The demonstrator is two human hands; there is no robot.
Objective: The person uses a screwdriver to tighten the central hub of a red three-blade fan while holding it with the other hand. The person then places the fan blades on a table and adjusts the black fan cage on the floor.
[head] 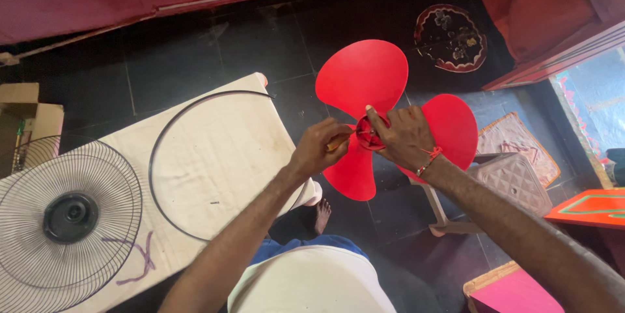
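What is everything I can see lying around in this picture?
fan blade: one, red, three lobes, held up over the dark floor
wire guard: one, black, on the table's left end
hoop: one, black, thin, flat on the table
table: one, cream, left of the blade
stool: one, beige, on the floor at right
left hand: grips a small tool at the blade's hub
right hand: grips the hub

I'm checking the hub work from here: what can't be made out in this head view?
- Hub of the red fan blade: covered by the right hand.
- Tool in the left hand: only a yellowish sliver shows; its kind and tip are hidden by both hands.
- Wire fan guard: cut off by the left and bottom edges.
- Black ring on the white table: its lower arc is hidden behind the left forearm.
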